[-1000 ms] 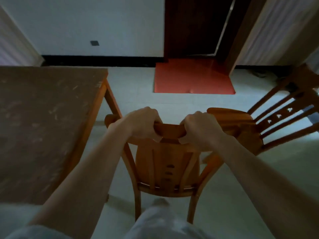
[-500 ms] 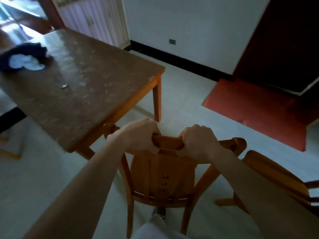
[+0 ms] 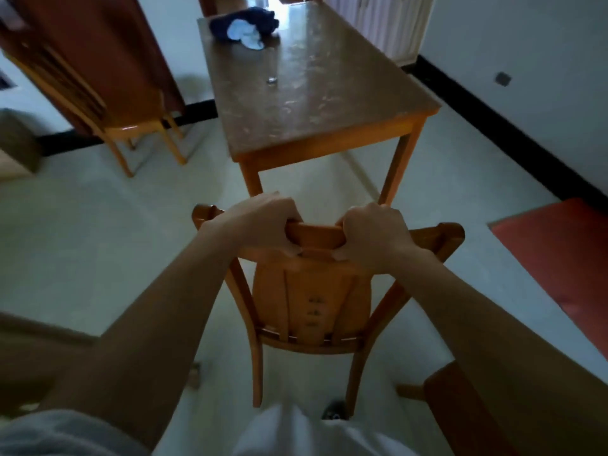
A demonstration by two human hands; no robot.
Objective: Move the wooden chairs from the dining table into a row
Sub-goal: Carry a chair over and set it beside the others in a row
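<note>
A wooden chair (image 3: 312, 291) stands right in front of me, its back toward me. My left hand (image 3: 263, 225) and my right hand (image 3: 371, 235) both grip its top rail, close together near the middle. Beyond it the dining table (image 3: 329, 139) with a brown marbled top runs away from me, its near end facing the chair. A second wooden chair (image 3: 115, 110) stands at the far left by a dark door. Part of a third chair (image 3: 454, 399) shows at the bottom right, under my right forearm.
A dark blue and white cloth (image 3: 245, 23) and a small object (image 3: 271, 80) lie on the table. A red mat (image 3: 559, 258) covers the floor at the right by the white wall. A brown piece of furniture (image 3: 16, 143) sits at the left edge.
I have turned left with the chair in both hands. The table has swung from my left to straight ahead, the red mat has gone to the right, and the far-left chair has come into view.
</note>
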